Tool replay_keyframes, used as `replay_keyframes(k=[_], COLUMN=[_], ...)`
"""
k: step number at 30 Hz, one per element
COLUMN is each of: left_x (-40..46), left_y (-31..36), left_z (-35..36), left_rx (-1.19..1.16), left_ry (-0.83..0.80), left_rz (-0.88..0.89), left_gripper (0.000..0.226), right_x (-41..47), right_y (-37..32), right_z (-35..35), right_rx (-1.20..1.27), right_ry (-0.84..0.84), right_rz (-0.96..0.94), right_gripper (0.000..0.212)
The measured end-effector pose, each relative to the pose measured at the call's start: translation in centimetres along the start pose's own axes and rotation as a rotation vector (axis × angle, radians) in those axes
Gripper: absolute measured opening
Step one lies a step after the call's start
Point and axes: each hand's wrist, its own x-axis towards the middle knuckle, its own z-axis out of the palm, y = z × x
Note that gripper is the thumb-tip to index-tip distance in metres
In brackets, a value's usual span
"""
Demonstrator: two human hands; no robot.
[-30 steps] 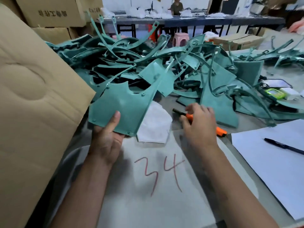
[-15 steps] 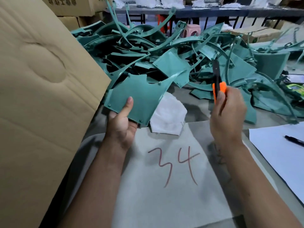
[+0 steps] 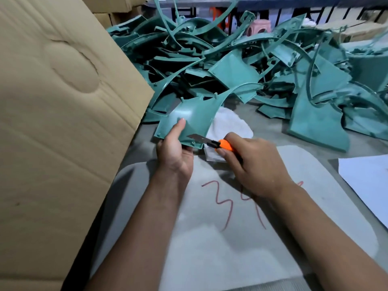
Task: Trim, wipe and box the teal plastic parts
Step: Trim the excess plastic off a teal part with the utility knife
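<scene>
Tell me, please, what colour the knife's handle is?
Orange, on the knife in the right hand; head view.

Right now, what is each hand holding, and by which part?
The left hand grips a teal plastic part at its near bottom edge, thumb on its face. The right hand holds an orange utility knife by its handle.

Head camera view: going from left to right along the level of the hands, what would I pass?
Big brown cardboard flap → left hand gripping a flat teal plastic part → silver blade of the orange utility knife → right hand holding that knife → white paper sheet at the right edge.
</scene>
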Motion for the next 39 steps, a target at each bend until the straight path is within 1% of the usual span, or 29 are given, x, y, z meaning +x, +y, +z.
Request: replay_keyframes(k=[3,8,10,11,13,15,16,18,20,22,25,28,30,34,36,39], left_x=[-0.2,-0.7,-0.9,-0.9,-0.8,-0.8,-0.7,-0.6,-0.6,-0.5,-0.4,-0.4,-0.4,-0.5,-0.6,-0.7], left_y=[0.1,-0.1,0.0,0.1,0.2,0.3,0.3,0.4,0.5,0.7,0.7,0.6,0.7,0.7,0.7,0.6], left_z=[0.1,0.1,0.1,0.1,0.1,0.1,0.1,0.0,-0.1,-0.2,-0.4,-0.6,-0.6,-0.7,-0.7,-0.6], left_rx=[0.030,0.065,0.065,0.066,0.057,0.035,0.030,0.033,0.026,0.022,0.037,0.044,0.075,0.138,0.144,0.155], left_ry=[0.003,0.015,0.017,0.016,0.003,-0.019,-0.029,-0.049,-0.058,-0.066,-0.067,-0.070,-0.078,-0.090,-0.087,-0.065], left_rz=[-0.012,0.005,0.012,0.013,0.008,-0.004,-0.010,-0.027,-0.041,-0.048,-0.058,-0.070,-0.076,-0.072,-0.068,-0.050], left_gripper=[0.037,0.037,0.036,0.033,0.021,0.012,0.011,0.018,0.022,0.018,0.025,0.029,0.026,0.013,0.013,0.024], right_x=[0.1,0.4,0.5,0.5,0.4,0.2,0.2,0.2,0.2,0.2,0.3,0.4,0.6,0.7,0.5,0.3], right_y=[-0.1,1.5,1.7,1.6,0.9,0.0,-0.5,-1.1,-1.1,-0.7,-0.1,0.4,0.9,2.9,4.1,4.9], right_z=[-0.1,-0.4,-0.5,-0.6,-0.9,-0.7,-0.5,0.0,0.2,0.1,-0.1,-0.1,-0.2,-0.4,-0.4,-0.6], right_rx=[-0.011,-0.098,-0.074,-0.044,-0.010,-0.013,-0.018,-0.018,-0.033,-0.062,-0.086,-0.115,-0.106,-0.071,-0.082,-0.122], right_ry=[0.058,0.220,0.280,0.305,0.330,0.276,0.219,0.121,0.110,0.161,0.227,0.300,0.348,0.346,0.336,0.353], right_rz=[0.046,0.267,0.355,0.355,0.243,0.078,0.018,-0.028,-0.015,0.025,0.104,0.160,0.225,0.392,0.494,0.627], right_gripper=[0.035,0.032,0.029,0.027,0.026,0.029,0.032,0.034,0.035,0.036,0.040,0.032,0.032,0.035,0.038,0.038])
